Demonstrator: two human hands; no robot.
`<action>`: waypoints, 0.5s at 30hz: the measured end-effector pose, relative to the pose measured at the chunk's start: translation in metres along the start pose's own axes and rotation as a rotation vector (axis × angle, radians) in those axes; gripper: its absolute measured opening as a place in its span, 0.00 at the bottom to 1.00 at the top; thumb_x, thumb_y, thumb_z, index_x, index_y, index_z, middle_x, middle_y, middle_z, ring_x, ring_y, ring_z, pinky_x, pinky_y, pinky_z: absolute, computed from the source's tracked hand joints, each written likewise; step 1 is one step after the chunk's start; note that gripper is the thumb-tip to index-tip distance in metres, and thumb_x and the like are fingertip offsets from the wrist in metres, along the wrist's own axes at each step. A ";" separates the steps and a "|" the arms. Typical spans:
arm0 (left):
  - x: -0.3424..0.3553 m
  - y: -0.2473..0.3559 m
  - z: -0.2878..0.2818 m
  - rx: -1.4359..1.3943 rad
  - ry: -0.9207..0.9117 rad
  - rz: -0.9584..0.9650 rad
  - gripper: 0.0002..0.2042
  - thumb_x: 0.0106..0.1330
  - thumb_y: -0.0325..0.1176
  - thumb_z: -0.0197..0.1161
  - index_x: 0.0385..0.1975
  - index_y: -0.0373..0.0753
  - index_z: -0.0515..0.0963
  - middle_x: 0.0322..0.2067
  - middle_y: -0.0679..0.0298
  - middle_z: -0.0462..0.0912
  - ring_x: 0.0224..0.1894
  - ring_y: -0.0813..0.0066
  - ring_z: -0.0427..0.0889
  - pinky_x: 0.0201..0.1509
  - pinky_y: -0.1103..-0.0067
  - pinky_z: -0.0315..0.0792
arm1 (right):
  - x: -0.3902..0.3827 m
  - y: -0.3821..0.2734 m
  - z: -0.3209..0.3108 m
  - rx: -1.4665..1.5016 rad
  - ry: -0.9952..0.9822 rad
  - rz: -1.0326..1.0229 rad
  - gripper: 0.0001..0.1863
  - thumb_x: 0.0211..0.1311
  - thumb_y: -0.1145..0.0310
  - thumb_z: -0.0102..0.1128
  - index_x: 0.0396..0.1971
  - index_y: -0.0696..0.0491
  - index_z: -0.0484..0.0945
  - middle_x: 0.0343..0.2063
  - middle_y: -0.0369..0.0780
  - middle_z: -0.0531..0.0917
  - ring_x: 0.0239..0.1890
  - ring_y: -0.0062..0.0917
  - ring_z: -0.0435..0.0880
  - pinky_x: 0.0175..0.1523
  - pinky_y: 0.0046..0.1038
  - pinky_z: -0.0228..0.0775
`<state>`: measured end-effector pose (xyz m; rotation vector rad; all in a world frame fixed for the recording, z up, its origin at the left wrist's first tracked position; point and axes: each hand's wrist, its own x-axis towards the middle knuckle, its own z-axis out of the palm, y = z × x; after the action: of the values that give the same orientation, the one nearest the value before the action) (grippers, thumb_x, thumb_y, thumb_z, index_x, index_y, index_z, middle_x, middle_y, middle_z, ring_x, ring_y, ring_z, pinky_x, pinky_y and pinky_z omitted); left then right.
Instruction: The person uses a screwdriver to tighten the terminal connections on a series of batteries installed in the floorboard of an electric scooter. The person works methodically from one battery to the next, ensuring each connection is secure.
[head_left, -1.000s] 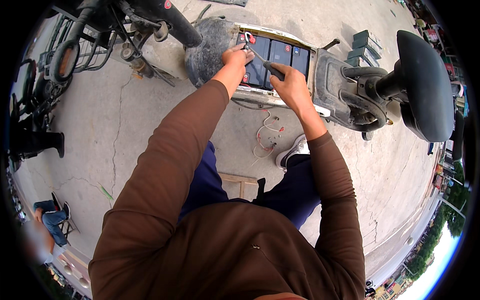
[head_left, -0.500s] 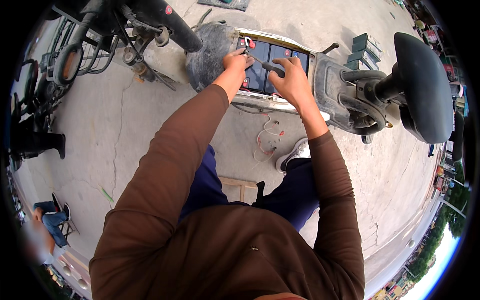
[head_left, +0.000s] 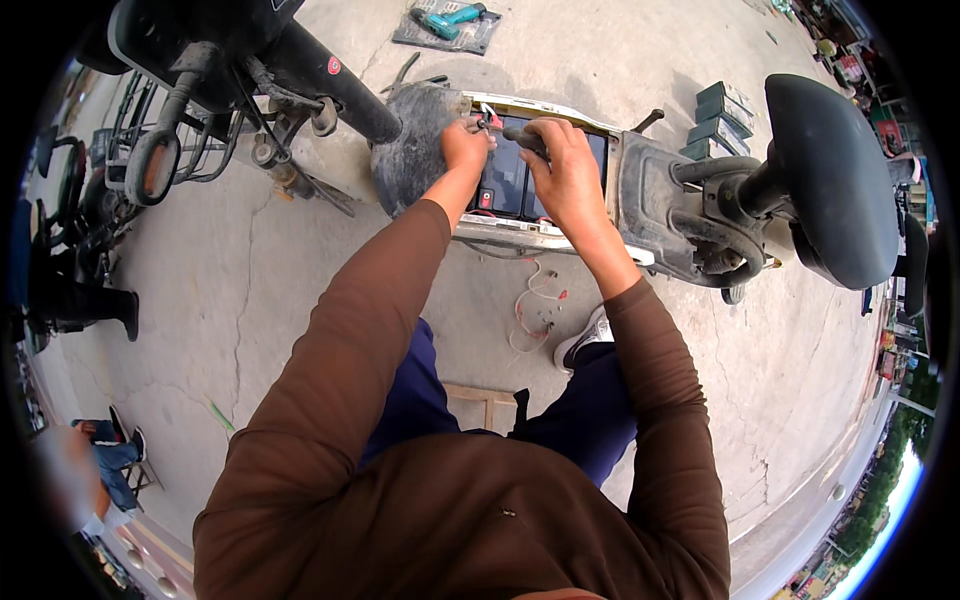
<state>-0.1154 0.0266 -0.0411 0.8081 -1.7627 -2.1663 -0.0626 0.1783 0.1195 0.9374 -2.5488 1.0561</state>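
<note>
Steady turning here likely calls for keeping the screwdriver point(head_left: 527, 141) in line with whatever sits at its tip, pressing gently, and keeping its metal shaft off any 2nd terminal; the right hand point(head_left: 566, 160) grips the handle, thumb below and fingers above; the left hand point(head_left: 466, 146) bends in at the tip, though whether its fingertips pinch anything I cannot tell; the 2 hands are near but apart, both forearms reaching forward; the dark batteries point(head_left: 507, 186) lie beneath and between them.
</note>
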 end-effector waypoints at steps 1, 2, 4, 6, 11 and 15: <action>0.008 -0.004 -0.007 0.096 -0.006 0.055 0.13 0.57 0.17 0.54 0.43 0.22 0.71 0.30 0.53 0.80 0.25 0.72 0.80 0.28 0.82 0.78 | 0.003 -0.001 0.001 0.007 0.000 -0.010 0.14 0.49 0.77 0.61 0.37 0.57 0.73 0.36 0.44 0.76 0.41 0.40 0.74 0.45 0.34 0.66; 0.002 0.004 -0.003 0.293 -0.007 0.113 0.12 0.56 0.19 0.57 0.40 0.24 0.75 0.25 0.57 0.81 0.23 0.76 0.80 0.25 0.83 0.76 | 0.003 0.007 0.001 0.000 0.004 0.006 0.13 0.49 0.77 0.61 0.37 0.57 0.73 0.35 0.45 0.76 0.40 0.40 0.74 0.45 0.34 0.66; 0.005 0.006 -0.011 0.446 0.002 0.139 0.11 0.52 0.22 0.59 0.37 0.32 0.79 0.23 0.54 0.81 0.24 0.69 0.82 0.28 0.78 0.76 | 0.008 0.012 0.004 0.005 0.004 0.015 0.12 0.49 0.77 0.60 0.35 0.57 0.72 0.34 0.45 0.76 0.39 0.41 0.74 0.43 0.35 0.66; 0.014 0.007 -0.018 0.729 0.060 0.291 0.11 0.49 0.28 0.62 0.34 0.38 0.82 0.26 0.49 0.81 0.30 0.57 0.82 0.36 0.72 0.75 | 0.015 0.012 0.007 0.012 0.016 0.005 0.11 0.49 0.77 0.60 0.35 0.58 0.72 0.34 0.45 0.76 0.39 0.42 0.74 0.43 0.35 0.66; 0.010 0.016 -0.018 0.957 0.080 0.409 0.11 0.50 0.31 0.62 0.34 0.40 0.82 0.31 0.49 0.80 0.35 0.54 0.81 0.41 0.69 0.74 | 0.035 0.014 0.015 -0.024 0.025 -0.026 0.10 0.50 0.76 0.60 0.34 0.58 0.73 0.32 0.45 0.77 0.38 0.42 0.74 0.43 0.36 0.67; 0.008 0.019 -0.020 0.948 0.048 0.452 0.10 0.49 0.32 0.63 0.33 0.40 0.82 0.31 0.51 0.81 0.35 0.54 0.80 0.40 0.68 0.74 | 0.042 0.016 0.019 -0.059 0.029 -0.047 0.10 0.50 0.75 0.60 0.33 0.58 0.73 0.32 0.45 0.77 0.37 0.42 0.74 0.42 0.37 0.67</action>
<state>-0.1139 0.0019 -0.0273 0.5130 -2.6224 -0.9656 -0.1044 0.1533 0.1152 0.9547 -2.5077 0.9693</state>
